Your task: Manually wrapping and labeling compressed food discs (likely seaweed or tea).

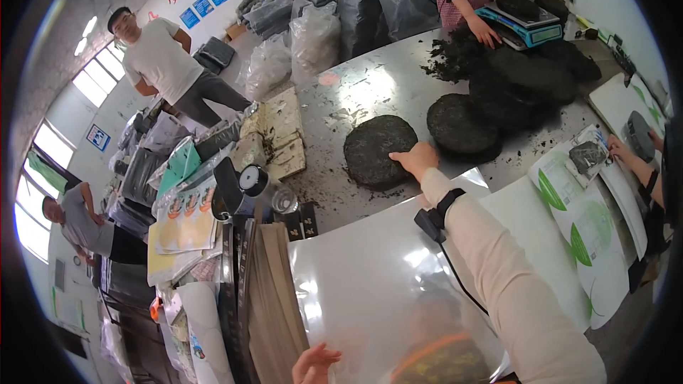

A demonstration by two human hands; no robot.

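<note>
My right hand (417,159) reaches over the metal table (331,144), thumb and fingers at the right edge of a round, flat, dark pressed cake, seemingly seaweed (376,152). Whether the fingers grip it, I cannot tell. My left hand (316,364) is at the bottom edge, fingers partly curled, beside a glossy clear plastic bag or sheet (363,277) with a coloured print at its lower end. Right of the nearest cake lies another dark round cake (456,124), overlapping a larger pile (523,82).
A co-worker's hand (484,31) rests by a blue scale (539,34); another person's hands (627,149) are at the far right. A lidded glass jar (277,194), cardboard pieces (288,133) and printed packaging (187,213) stand left. Two people stand beyond.
</note>
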